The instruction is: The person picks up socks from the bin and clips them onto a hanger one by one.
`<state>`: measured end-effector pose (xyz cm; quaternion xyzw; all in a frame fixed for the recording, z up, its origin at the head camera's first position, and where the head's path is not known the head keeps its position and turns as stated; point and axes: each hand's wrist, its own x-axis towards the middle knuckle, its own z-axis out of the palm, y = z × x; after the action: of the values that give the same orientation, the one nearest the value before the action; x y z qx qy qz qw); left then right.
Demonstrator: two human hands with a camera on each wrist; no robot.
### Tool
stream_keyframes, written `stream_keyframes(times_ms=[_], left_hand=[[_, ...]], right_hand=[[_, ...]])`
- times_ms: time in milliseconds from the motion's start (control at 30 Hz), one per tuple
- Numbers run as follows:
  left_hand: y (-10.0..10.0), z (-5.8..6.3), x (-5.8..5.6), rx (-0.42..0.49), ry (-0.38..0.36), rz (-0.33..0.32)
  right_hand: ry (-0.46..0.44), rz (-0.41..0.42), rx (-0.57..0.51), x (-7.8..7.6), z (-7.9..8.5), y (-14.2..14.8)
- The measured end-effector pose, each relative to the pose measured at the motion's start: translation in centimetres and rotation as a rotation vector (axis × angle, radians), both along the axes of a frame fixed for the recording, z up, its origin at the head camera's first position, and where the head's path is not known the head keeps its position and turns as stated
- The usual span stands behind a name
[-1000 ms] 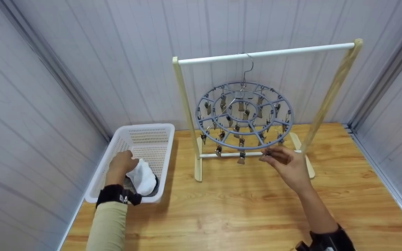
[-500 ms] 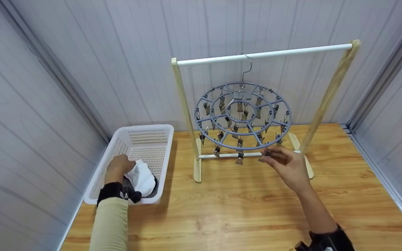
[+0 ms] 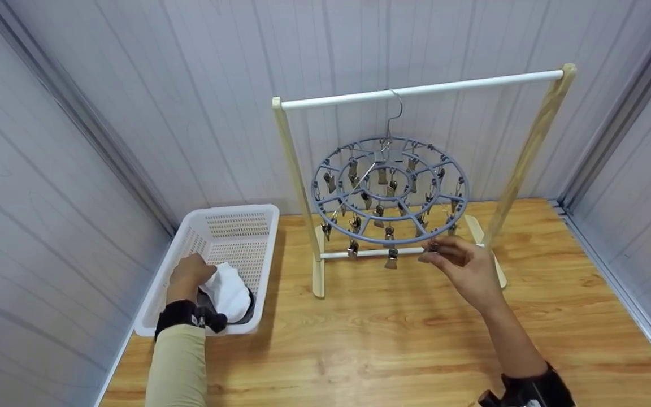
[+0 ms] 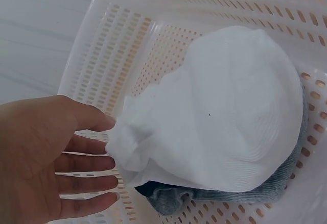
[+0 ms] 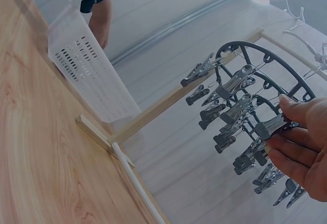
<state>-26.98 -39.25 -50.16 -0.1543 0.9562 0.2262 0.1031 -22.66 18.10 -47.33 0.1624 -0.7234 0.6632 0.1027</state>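
In the head view my left hand (image 3: 191,272) is inside the white basket (image 3: 273,249) and pinches the end of a white sock (image 3: 230,294). The left wrist view shows the sock's bunched edge between thumb and fingertips, with a grey-blue sock (image 4: 278,183) under it. My right hand (image 3: 469,274) pinches a metal clip (image 5: 271,127) that hangs from the front right rim of a round blue-grey drying hanger (image 3: 393,242). Several other clips dangle from the hanger's rings.
The hanger hooks over the white bar (image 3: 472,85) of a wooden-legged rack (image 3: 529,152) on the wood-grain table (image 3: 359,350). The basket stands left of the rack. Pale panel walls (image 3: 218,85) enclose the back and both sides.
My left hand has shifted slightly left and down in the basket, still at the white sock. The right hand keeps its pinch on the clip; the hanger has turned a little.
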Motion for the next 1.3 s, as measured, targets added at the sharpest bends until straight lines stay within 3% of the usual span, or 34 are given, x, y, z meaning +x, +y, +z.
stream_keyframes(times_ms=[567, 1033, 1300], left_hand=[[-0.6, -0.1, 0.5, 0.025, 0.026, -0.004], [-1.1, -0.7, 0.3, -0.031, 0.127, -0.012], [-0.7, -0.4, 0.1, -0.04, 0.165, -0.02]], right_hand=[[0.03, 0.0, 0.014, 0.3, 0.2, 0.1], [0.029, 0.002, 0.007, 0.3, 0.3, 0.1], [0.025, -0.006, 0.018, 0.3, 0.3, 0.1]])
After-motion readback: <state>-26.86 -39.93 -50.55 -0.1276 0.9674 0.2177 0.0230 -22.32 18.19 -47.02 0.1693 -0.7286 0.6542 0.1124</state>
